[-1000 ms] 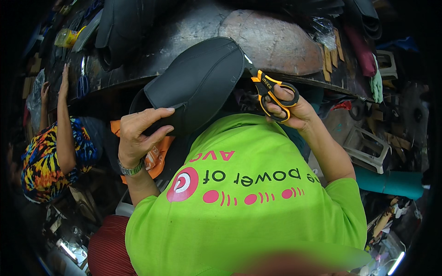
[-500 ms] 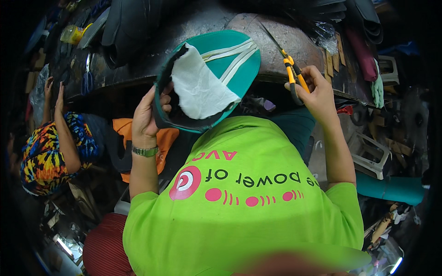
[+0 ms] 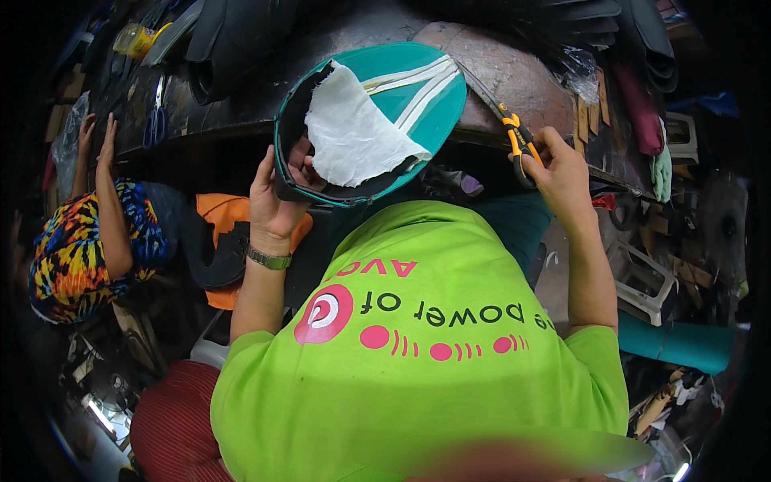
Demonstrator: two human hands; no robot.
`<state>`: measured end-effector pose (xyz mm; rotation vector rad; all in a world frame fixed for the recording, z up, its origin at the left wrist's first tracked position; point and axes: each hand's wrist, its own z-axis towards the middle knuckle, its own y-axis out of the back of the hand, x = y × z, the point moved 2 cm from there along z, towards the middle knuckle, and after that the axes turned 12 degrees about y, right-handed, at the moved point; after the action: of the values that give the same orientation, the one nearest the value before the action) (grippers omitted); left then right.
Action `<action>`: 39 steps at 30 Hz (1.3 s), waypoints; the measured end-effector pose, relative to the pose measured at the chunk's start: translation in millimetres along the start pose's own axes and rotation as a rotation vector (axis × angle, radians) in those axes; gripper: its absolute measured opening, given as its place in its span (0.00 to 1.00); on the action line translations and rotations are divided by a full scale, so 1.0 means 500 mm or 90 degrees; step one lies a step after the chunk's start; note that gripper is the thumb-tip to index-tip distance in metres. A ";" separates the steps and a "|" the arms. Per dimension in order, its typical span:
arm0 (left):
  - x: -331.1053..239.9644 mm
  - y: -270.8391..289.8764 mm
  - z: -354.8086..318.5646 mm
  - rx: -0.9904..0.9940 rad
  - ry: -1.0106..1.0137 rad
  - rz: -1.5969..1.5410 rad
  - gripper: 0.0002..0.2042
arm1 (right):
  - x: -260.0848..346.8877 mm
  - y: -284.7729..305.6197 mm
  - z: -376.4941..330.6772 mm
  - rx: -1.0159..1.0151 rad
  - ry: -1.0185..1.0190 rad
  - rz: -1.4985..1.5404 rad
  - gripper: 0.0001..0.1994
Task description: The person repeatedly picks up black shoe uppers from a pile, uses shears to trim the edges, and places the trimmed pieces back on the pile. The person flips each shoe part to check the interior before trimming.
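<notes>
My left hand point(image 3: 279, 193) grips the lower left rim of an oval, teal-green sewn piece point(image 3: 430, 132), its fingers inside a dark-lined wall. A ragged white cloth point(image 3: 353, 132) covers much of the inside, and pale strips point(image 3: 422, 100) form a V across the green face. I cannot tell what the piece is part of. In my right hand point(image 3: 558, 173) are scissors point(image 3: 520, 138) with yellow and black handles, the fingers closed round the grips. Their blades point up and left, the tips at the green piece's right edge; whether they touch it I cannot tell.
A dark worktable point(image 3: 514, 72) lies beyond my hands, with black sheet material point(image 3: 241, 48) and blue-handled scissors point(image 3: 157, 120) on it. Another person in a multicoloured shirt point(image 3: 92, 249) is at the left, arms raised. A pale plastic stool point(image 3: 642, 281) and teal roll point(image 3: 683, 345) are at the right.
The green piece has shifted slightly up and right with my left hand. The scissors' blades have come over to its right edge and look closer together.
</notes>
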<state>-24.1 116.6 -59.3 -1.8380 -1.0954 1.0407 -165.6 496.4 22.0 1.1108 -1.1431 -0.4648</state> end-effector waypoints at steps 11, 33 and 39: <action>-0.053 -0.146 -0.075 -0.077 -0.076 0.206 0.17 | -0.044 0.054 0.087 -0.107 0.057 -0.231 0.17; -0.024 -0.318 -0.086 0.052 -0.164 0.525 0.19 | 0.176 0.012 0.139 0.011 0.541 0.046 0.17; -0.010 -0.359 -0.086 0.138 -0.409 0.783 0.18 | 0.120 0.052 0.212 -0.223 0.348 -0.100 0.44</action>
<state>-42.7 168.2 117.2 -1.9851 0.0308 2.4352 -241.8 412.1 73.4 0.9390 -0.4757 -0.4264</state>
